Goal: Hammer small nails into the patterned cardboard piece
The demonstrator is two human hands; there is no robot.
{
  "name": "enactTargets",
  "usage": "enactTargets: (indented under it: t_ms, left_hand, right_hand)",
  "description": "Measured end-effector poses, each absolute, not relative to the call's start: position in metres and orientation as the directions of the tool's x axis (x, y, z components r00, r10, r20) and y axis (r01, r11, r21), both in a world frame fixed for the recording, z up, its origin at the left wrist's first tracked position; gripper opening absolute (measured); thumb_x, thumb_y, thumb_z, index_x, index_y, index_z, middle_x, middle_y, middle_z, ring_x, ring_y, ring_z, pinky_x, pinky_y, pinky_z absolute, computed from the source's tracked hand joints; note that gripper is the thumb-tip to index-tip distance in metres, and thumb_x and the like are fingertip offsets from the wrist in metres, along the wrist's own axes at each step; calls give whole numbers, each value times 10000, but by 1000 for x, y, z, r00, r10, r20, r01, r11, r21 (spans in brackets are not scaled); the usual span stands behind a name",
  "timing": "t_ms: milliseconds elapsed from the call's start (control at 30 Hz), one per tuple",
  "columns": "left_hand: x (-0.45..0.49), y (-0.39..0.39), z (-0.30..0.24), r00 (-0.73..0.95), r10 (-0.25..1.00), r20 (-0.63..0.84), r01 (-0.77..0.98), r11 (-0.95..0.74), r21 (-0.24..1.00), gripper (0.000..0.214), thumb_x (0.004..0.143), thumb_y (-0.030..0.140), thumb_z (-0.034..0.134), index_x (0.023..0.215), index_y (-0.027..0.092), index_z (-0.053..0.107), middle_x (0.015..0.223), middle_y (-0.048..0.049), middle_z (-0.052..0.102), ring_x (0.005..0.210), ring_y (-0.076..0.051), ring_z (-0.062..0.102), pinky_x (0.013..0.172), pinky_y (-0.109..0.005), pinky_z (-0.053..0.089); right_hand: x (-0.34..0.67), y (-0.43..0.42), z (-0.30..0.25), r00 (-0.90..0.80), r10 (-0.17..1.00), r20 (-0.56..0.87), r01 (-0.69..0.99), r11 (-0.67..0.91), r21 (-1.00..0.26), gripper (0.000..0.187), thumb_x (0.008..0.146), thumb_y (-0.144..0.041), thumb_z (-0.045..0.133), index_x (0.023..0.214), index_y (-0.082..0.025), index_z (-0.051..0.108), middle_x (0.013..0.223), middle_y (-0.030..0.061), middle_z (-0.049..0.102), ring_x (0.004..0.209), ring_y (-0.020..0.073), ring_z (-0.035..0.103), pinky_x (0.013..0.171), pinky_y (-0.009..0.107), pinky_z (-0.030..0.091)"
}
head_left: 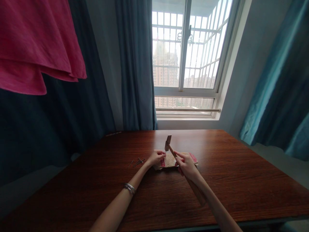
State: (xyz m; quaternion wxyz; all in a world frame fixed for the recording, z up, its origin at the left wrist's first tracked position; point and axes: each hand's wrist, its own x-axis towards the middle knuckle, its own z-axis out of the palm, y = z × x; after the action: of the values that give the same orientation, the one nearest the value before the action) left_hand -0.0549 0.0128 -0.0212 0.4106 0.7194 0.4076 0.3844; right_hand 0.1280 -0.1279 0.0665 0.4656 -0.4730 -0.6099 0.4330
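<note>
My right hand (185,164) is wrapped round the wooden handle of a small hammer (168,143), whose metal head is raised above a flat board (170,160) with a red dotted pattern lying on the brown table (217,154). At the board's left edge my left hand (156,157) has its fingers pinched together, apparently on a small nail that is too small to make out clearly. A silver bracelet (129,188) sits on my left wrist.
Several loose nails (137,161) lie on the table left of the board. Behind the table are a barred window (185,58) and blue curtains (135,64) on both sides. A pink cloth (36,45) hangs at the upper left.
</note>
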Motion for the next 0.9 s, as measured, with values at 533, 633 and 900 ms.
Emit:
enactTargets:
  t_ms: [533, 633, 900]
  left_hand:
    - [-54, 2, -9, 361, 906, 222, 362, -356, 862, 296, 655, 361, 596, 727, 85, 675, 675, -64, 635, 627, -147, 538, 534, -222, 380]
    - [-54, 0, -6, 355, 909, 217, 374, -351, 858, 291, 656, 358, 591, 722, 87, 675, 660, -58, 629, 618, -147, 531, 522, -220, 373]
    - [-52, -7, 1, 364, 911, 192, 404, -341, 849, 268, 658, 340, 580, 689, 91, 674, 619, -43, 605, 590, -135, 509, 497, -205, 353]
  right_hand:
    - [124, -129, 82, -117, 986, 121, 205, 143, -968, 512, 770, -353, 436, 1247, -167, 444, 572, -28, 534, 317, 42, 370, 267, 159, 313]
    - [123, -129, 80, -126, 985, 118, 206, 143, -968, 503, 769, -352, 434, 1236, -167, 457, 565, -32, 525, 307, 41, 370, 259, 158, 305]
    - [121, -126, 77, -137, 984, 110, 189, 135, -973, 526, 760, -371, 444, 1240, -156, 452, 547, -39, 520, 291, 38, 350, 258, 161, 297]
